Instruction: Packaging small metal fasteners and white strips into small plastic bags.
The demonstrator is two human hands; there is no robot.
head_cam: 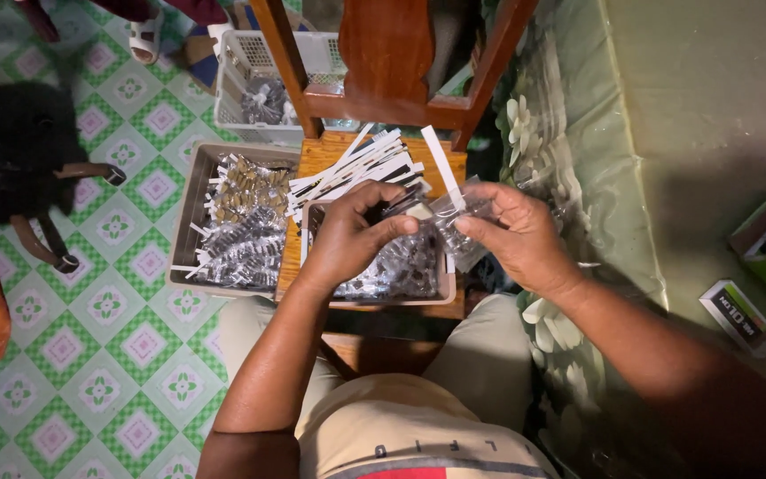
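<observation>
Above tray (450, 293), hands pinching clear bag (454, 222)

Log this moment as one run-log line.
left hand: pinching small dark item | right hand: holding clear plastic bag | below: tray of packets | behind: white paper strips on wooden stool

Green-patterned tile floor (126, 355), wooden chair (387, 62)
</observation>
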